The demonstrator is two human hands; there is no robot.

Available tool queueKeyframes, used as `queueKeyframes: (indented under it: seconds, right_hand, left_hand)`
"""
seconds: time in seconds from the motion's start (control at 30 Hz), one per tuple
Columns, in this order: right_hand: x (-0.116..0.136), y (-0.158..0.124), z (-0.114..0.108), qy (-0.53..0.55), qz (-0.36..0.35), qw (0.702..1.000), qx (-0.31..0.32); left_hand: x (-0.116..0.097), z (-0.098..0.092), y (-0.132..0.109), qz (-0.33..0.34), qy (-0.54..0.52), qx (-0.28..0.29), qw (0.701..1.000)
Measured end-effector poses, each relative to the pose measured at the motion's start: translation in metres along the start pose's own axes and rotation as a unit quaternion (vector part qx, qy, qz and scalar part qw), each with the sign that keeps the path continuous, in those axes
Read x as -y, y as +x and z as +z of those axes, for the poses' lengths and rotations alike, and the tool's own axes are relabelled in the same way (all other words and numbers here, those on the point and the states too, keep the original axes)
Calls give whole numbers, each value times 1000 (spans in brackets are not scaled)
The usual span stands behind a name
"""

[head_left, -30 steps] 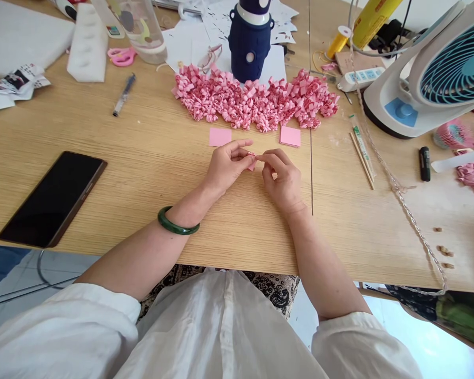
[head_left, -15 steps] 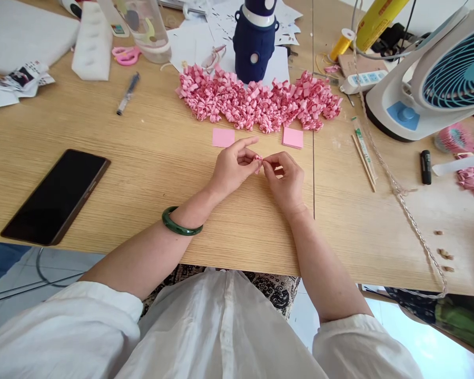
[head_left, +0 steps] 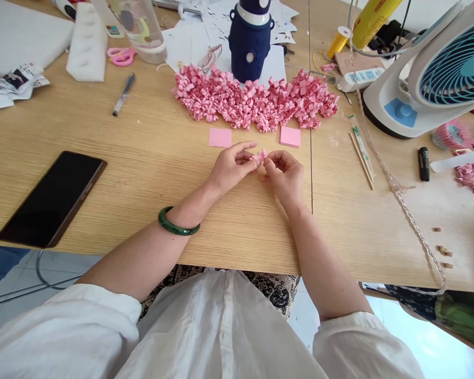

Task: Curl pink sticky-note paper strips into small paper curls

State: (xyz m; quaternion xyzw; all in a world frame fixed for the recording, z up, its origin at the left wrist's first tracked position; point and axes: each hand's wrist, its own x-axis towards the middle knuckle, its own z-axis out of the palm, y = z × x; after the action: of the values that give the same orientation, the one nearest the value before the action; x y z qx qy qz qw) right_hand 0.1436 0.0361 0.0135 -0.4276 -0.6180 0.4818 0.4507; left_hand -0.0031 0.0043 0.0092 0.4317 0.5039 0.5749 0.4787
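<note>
Between my two hands is a small pink paper curl (head_left: 259, 156), partly hidden by the fingertips. My left hand (head_left: 231, 166) pinches it from the left between thumb and fingers, its index finger stretched out above. From the right, my right hand (head_left: 285, 171) pinches the curl's other side with thumb and index finger. Just beyond the hands lie a pink paper sheet (head_left: 220, 137) and a stack of pink paper slips (head_left: 290, 136). Behind these spreads a long heap of curled pink paper pieces (head_left: 245, 102).
A dark blue bottle (head_left: 251, 45) stands behind the heap. To the left lie a phone (head_left: 52, 199), a pen (head_left: 124, 95) and pink scissors (head_left: 121, 56). On the right are a fan (head_left: 422, 79), a twisted cord (head_left: 405, 205), a black marker (head_left: 424, 163) and wooden sticks (head_left: 361, 160).
The pink paper curl now shows more between the fingertips and looks more spread out. My right fingers have shifted slightly. The whole view has moved a little.
</note>
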Motion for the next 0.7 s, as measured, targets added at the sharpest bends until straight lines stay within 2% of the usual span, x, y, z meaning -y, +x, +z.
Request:
queueKeyframes:
  seconds: [0.13, 0.27, 0.5, 0.7]
  right_hand:
    - [5, 1, -2, 115, 85, 990, 5]
    - [10, 0, -4, 155, 115, 981, 34]
    - [11, 0, -2, 144, 156, 976, 47]
    - [8, -1, -1, 148, 147, 977, 40]
  left_hand:
    - [-3, 0, -3, 8, -1, 44, 999]
    - [-4, 3, -4, 18, -9, 4, 1000]
    - [-2, 4, -3, 9, -13, -8, 1000]
    - [-4, 3, -3, 9, -19, -4, 1000]
